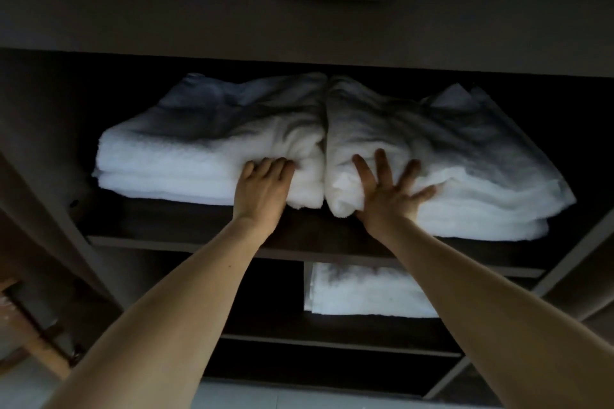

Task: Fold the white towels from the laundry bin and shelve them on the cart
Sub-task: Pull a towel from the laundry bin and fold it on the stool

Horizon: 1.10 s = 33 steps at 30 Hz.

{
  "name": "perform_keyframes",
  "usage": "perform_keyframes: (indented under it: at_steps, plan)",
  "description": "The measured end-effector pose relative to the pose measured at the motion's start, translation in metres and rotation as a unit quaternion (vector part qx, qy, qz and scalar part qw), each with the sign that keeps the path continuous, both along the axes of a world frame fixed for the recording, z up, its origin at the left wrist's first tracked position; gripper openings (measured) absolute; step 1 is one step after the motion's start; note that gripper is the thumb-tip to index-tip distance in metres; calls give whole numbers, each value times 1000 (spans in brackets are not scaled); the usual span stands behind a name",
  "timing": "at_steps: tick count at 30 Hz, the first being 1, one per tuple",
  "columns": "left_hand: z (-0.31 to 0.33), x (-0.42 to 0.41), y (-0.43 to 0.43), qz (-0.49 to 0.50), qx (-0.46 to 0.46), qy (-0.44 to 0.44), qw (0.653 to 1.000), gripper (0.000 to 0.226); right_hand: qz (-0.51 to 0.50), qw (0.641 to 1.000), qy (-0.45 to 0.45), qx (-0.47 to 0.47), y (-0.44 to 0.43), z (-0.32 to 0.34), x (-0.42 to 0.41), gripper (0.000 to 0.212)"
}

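The left stack (186, 156) and right stack (465, 176) of white towels sat touching on the cart's (299, 30) upper shelf (166, 226). My left grip (262, 189) pressed the left one's near corner, fingers together. The right grip (388, 192) was splayed flat on the other, I guess squaring the 2 up.

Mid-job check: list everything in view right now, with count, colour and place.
left towel stack: one, white, left on the upper shelf, touching its neighbour
right towel stack: one, white, right on the same shelf
lower towel: one, white, folded, right side of the shelf below
cart: one, dark brown, fills the view
wooden frame: one, brown, lower left beside the cart
left hand: one, presses the left towel stack's front
right hand: one, fingers spread on the right towel stack
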<state>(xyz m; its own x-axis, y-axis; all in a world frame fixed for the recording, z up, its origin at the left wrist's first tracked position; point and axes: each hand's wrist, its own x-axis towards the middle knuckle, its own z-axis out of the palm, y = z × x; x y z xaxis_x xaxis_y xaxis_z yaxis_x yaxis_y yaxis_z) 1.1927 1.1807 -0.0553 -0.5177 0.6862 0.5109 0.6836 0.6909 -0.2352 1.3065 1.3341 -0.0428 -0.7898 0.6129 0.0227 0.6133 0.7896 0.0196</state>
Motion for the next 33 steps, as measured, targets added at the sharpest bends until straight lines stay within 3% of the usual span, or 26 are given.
perform_keyframes:
  at_steps: [2, 4, 8, 12, 21, 25, 29, 33]
  plan:
    - [-5, 9, -5, 3, 27, -46, 999, 76, 5, 999, 15, -47, -7, 2, 3, 100]
    - [-6, 18, -11, 16, -13, -92, 996, 81, 23, 995, 46, -80, -15, 0, 10, 98]
    - [2, 35, -29, 19, -25, -123, 992, 73, 58, 994, 69, -62, -32, -1, 27, 94]
    - [19, 48, -74, 32, -26, -153, 987, 70, 125, 990, 29, -57, -75, 13, 25, 89]
    - [98, 71, -254, 116, -10, -183, 976, 66, 278, 955, -3, -99, -247, 90, -3, 79]
    - [158, 89, -351, 168, 4, -188, 968, 65, 374, 925, -7, -64, -340, 149, -13, 76]
    - [225, 98, -438, 206, 20, -176, 962, 66, 401, 907, 28, -125, -426, 218, -39, 73]
    - [253, 105, -503, 263, 54, -189, 945, 66, 453, 881, 1, -139, -497, 238, -47, 73]
